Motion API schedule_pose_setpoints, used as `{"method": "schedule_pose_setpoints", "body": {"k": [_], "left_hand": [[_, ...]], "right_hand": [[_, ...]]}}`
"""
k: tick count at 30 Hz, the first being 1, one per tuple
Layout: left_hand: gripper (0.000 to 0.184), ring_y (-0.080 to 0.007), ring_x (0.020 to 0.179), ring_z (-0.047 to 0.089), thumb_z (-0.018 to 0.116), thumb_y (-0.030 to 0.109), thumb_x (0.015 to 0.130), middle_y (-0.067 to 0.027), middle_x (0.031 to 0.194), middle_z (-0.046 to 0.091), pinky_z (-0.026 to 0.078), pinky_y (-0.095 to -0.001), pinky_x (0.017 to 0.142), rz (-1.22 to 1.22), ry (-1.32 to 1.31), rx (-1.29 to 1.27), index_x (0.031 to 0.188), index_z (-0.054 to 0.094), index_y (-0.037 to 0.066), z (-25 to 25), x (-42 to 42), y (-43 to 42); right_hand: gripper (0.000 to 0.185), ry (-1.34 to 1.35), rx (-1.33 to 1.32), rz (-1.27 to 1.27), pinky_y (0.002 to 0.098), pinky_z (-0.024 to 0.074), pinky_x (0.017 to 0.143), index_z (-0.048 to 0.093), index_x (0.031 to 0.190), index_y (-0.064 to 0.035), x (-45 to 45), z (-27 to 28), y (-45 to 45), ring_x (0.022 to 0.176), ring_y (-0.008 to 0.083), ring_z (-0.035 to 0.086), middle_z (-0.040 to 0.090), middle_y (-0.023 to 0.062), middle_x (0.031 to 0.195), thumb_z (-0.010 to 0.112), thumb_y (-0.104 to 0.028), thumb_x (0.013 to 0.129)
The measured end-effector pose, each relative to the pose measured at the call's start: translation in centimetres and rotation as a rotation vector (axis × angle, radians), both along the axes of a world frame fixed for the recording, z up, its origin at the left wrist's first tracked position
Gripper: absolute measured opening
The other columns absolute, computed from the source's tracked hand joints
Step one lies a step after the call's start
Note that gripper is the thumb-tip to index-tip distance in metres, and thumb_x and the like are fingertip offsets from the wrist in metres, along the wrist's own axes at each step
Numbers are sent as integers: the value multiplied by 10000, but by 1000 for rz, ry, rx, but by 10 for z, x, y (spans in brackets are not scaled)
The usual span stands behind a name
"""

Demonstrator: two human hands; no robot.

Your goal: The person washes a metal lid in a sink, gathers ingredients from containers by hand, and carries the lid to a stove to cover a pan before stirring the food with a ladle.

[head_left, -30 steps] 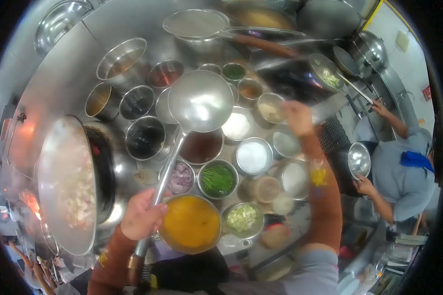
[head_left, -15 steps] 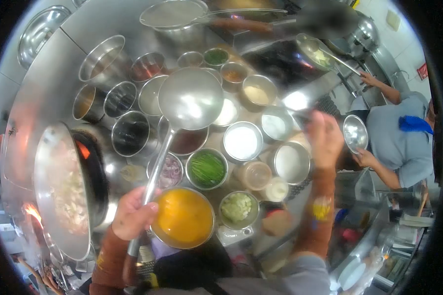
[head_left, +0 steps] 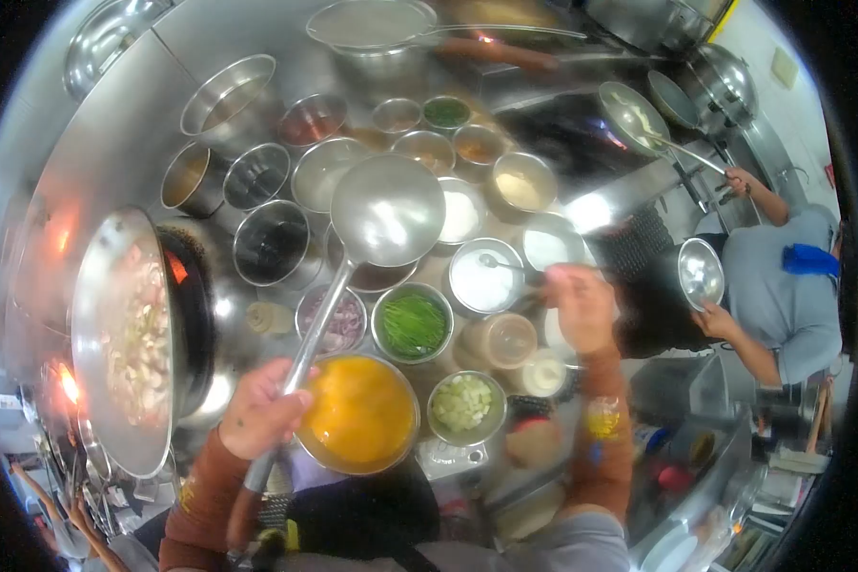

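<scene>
My left hand is closed round the long handle of a big metal ladle, whose bowl hangs over the cluster of metal bowls. My right hand pinches a small spoon; its tip is over or in the bowl of white powder. Close by stand a second bowl of white powder, a lidded plastic tub and a bowl of green chives or scallions. Below the ladle handle sits a bowl of beaten egg, with a bowl of chopped pale green vegetable to its right.
A large wok with pale chopped food tilts on a burner at left, flames nearby. Sliced purple onion and bowls of dark liquid fill the middle. At right, a co-worker holds a pan handle and a metal bowl.
My right hand has lowered and moved left toward the white powder, the spoon now showing there. The view has shifted slightly; my left hand keeps the ladle.
</scene>
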State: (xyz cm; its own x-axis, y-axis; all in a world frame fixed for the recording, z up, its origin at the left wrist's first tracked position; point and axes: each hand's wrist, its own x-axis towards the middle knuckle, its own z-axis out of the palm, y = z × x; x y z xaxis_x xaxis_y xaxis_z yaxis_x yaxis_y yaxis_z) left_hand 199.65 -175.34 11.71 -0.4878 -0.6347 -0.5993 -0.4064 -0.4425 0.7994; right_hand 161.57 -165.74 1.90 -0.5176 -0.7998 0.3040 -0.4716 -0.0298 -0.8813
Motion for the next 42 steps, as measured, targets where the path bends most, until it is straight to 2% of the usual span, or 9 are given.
{"method": "schedule_pose_setpoints", "body": {"k": [6, 10, 14, 21, 25, 28, 32, 35, 42], "left_hand": [[306, -44, 483, 456, 577, 96, 834, 21, 651, 501, 385, -188, 430, 5, -16, 19, 1120, 517, 4, 3, 14, 2], [303, -44, 490, 456, 575, 92, 832, 21, 669, 503, 389, -187, 437, -1, -20, 12, 1115, 516, 2, 2, 19, 3], [302, -48, 483, 462, 570, 89, 834, 13, 671, 511, 392, -189, 439, -5, -24, 51, 1117, 516, -2, 5, 17, 1], [305, -67, 453, 463, 561, 110, 865, -5, 631, 529, 363, -207, 416, -86, 5, 145, 1156, 526, 23, 1, 9, -5], [310, -72, 450, 471, 562, 112, 866, -4, 622, 530, 362, -212, 406, -93, -2, 224, 1164, 533, 31, -4, 9, -4], [308, -75, 447, 475, 560, 100, 861, -1, 604, 525, 362, -211, 406, -60, -21, 202, 1158, 533, 23, 2, 7, -3], [315, -53, 477, 466, 571, 129, 853, 12, 649, 508, 391, -189, 438, -54, -25, 191, 1135, 515, 2, 5, 8, -4], [316, -62, 469, 469, 567, 112, 851, 8, 634, 513, 383, -195, 432, -57, -28, 172, 1143, 514, 3, 2, 13, -5], [316, -75, 439, 465, 554, 91, 860, -1, 584, 515, 362, -206, 418, -36, -23, 169, 1165, 519, 14, -3, 15, -5]], "right_hand": [[200, -192, 242, 70, 213, 442, 481, 630, 877, 22, 17, -10, -10, 514, 81, 546, 607, 44, 627, 590, -174, 897], [219, -334, 170, 69, 209, 417, 445, 609, 881, 10, 6, -43, -9, 476, 84, 511, 588, 46, 634, 579, -206, 907], [258, -550, 161, -159, 220, 401, 414, 600, 867, 15, 5, -17, -7, 444, 104, 499, 579, 63, 618, 559, -236, 917], [236, -398, -90, -159, 207, 416, 455, 603, 873, 25, 6, 37, -2, 487, 90, 502, 582, 56, 635, 550, -200, 922], [154, -186, 145, -59, 205, 439, 496, 629, 903, 32, -1, 9, -16, 537, 77, 535, 597, 49, 655, 581, -115, 897], [174, -236, 172, 79, 207, 455, 507, 639, 910, 35, 4, -15, -18, 549, 80, 554, 621, 60, 669, 594, -131, 893], [217, -192, 67, -42, 209, 458, 510, 643, 909, 32, 6, -11, -9, 547, 83, 550, 630, 63, 683, 616, -183, 888], [229, -182, 181, 40, 209, 457, 508, 646, 911, 30, 3, -20, -10, 542, 84, 547, 629, 64, 686, 615, -196, 890], [251, -525, 241, -111, 223, 445, 448, 615, 884, 18, 10, -23, -9, 484, 105, 532, 595, 65, 641, 600, -232, 894]]}}
